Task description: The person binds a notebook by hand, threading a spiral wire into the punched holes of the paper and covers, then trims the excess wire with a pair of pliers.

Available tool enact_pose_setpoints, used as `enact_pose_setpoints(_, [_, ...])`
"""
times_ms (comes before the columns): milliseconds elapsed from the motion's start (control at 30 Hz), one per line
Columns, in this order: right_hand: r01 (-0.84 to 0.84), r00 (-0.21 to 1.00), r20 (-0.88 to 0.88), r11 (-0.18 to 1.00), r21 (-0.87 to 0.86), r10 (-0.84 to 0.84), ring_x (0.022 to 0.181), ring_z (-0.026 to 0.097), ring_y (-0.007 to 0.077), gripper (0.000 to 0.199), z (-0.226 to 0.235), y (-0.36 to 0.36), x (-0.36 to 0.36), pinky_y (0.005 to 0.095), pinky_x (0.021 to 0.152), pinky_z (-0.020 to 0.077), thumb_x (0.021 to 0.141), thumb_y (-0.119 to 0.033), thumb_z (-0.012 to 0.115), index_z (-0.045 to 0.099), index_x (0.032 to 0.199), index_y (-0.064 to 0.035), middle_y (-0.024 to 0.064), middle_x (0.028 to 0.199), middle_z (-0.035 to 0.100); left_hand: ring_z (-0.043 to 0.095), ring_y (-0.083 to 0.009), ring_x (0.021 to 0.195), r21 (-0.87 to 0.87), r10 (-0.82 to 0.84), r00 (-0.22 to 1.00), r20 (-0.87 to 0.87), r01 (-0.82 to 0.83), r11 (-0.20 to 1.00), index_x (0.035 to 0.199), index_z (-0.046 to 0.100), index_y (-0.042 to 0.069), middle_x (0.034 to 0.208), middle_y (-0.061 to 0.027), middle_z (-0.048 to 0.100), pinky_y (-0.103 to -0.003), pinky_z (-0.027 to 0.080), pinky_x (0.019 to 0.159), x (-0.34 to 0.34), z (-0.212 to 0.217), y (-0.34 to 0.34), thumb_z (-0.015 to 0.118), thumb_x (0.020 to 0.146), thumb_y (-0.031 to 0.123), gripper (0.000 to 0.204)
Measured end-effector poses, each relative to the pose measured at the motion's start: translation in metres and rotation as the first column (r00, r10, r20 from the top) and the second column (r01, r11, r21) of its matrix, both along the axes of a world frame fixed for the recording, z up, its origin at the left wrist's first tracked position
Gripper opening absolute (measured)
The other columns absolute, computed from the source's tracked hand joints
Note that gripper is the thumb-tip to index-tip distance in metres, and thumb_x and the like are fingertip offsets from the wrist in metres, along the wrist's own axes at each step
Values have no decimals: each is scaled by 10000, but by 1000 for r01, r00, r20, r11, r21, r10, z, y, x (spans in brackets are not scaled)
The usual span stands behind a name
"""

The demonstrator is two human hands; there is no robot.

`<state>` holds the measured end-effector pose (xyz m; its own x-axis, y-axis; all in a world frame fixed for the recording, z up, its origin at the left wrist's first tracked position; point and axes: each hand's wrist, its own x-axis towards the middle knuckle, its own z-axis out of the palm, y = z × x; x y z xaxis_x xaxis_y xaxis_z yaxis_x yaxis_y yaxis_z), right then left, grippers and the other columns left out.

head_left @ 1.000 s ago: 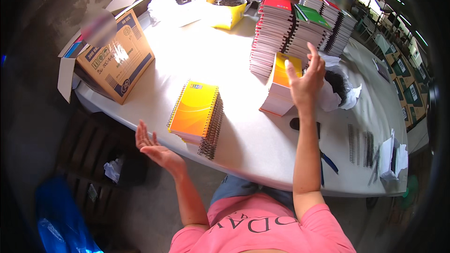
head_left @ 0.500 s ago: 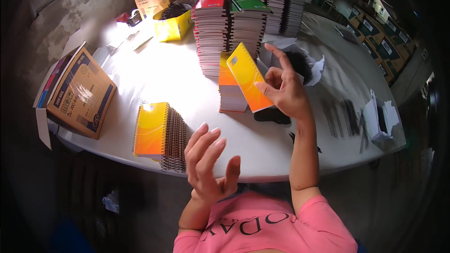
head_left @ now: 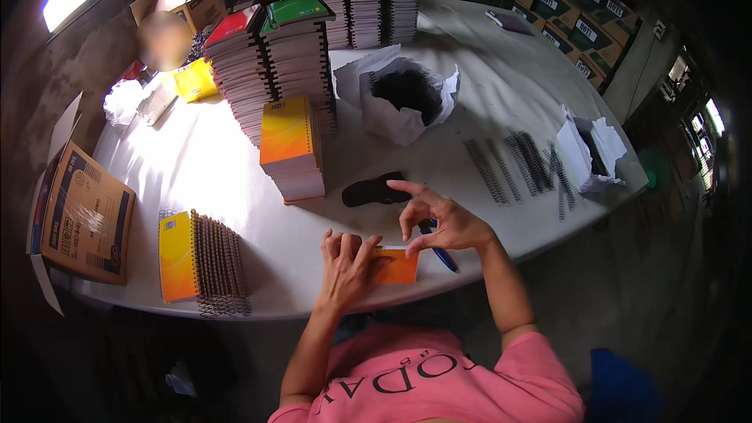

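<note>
A small yellow-orange notebook [head_left: 399, 268] lies near the table's front edge, partly hidden by my left hand [head_left: 348, 266]. My left fingers curl over its top edge, and the thumb rests on the cover. My right hand [head_left: 450, 223] is at its right corner, thumb close to the cover and index finger stretched left, well apart; whether the thumb touches is unclear. A blue-handled tool [head_left: 445, 258] sits under the right hand. Beyond it is a black flat object [head_left: 372, 190]. A stack of similar orange notebooks [head_left: 291, 141] stands farther left.
Spiral-bound notebooks [head_left: 178, 254] are stacked at the left front beside a cardboard carton [head_left: 90, 215]. Taller stacks [head_left: 298, 55] rise behind. Torn white paper [head_left: 403, 125] holds black coils; loose spiral coils [head_left: 533, 160] and another paper packet [head_left: 591, 149] lie right. A person works across the table.
The notebook has come down from my raised right hand to the table's front edge. My left hand has lowered onto it. The view has shifted, uncovering the blue-handled tool.
</note>
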<state>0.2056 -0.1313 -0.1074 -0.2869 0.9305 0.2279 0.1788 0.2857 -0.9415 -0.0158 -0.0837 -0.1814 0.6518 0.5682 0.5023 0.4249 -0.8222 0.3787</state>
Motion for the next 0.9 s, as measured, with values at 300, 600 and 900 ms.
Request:
enact_pose_setpoints(300, [663,37,679,526,533,-733,991,544,385,418,-86,19,143,449,860,454,780,-21,636,545,1187,-44,193,1033,549,392,-301,1051,154,67,996,-63,-57,986,1053,615,192,969,-71,440,-629,150,1052,-43,14,17,747,684,212,392])
enact_pose_setpoints(600, [759,125,735,541,362,-667,1064,531,389,533,-61,15,160,424,945,419,726,46,584,493,1246,-23,248,1119,565,297,-348,1253,23,406,887,222,-421,907,895,510,69,1177,-87,411,-743,83,971,12,3,-12,782,565,492,602])
enact_pose_setpoints(900, [690,72,617,486,537,-784,874,634,395,493,-12,2,154,432,806,493,794,93,494,513,1275,-16,232,966,652,430,-299,1010,112,414,900,137,-429,896,818,546,128,915,-47,492,-536,289,860,4,17,-6,791,536,461,501])
